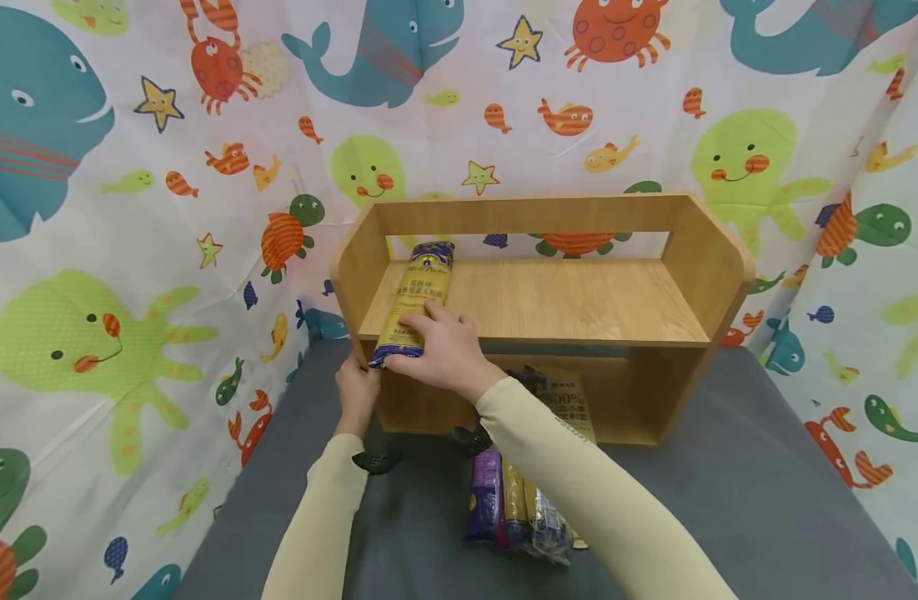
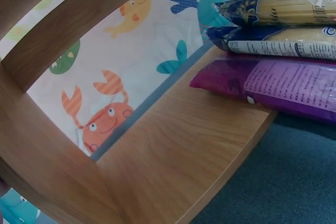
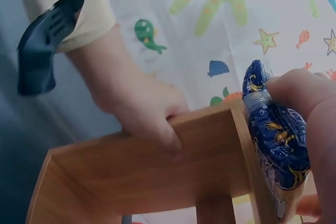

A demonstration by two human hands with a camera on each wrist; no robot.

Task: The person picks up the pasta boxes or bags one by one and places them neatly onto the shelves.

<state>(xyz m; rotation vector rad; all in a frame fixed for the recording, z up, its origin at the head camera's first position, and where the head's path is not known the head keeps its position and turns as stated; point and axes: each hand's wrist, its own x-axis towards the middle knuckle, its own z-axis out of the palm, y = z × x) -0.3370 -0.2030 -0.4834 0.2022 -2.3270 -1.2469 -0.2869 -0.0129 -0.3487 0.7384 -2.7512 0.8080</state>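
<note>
A yellow and blue pasta packet (image 1: 423, 287) lies at the left end of the wooden shelf unit's (image 1: 571, 292) upper board, its near end sticking out over the front edge. My right hand (image 1: 447, 350) holds the packet near that end; in the right wrist view the thumb lies against its blue end (image 3: 278, 135). Lower down, my left hand (image 1: 357, 392) grips the edge of the unit's left side panel. The right wrist view shows this left hand (image 3: 139, 100) with its thumb on the panel's inner face.
Below my right forearm are more packets: a purple one (image 1: 484, 496), a yellow one (image 1: 514, 504) and a clear-wrapped one (image 1: 550, 533). A brown packet (image 1: 571, 400) leans in the lower compartment. A grey tabletop (image 1: 729, 500) carries the unit; a printed curtain (image 1: 226, 192) hangs behind.
</note>
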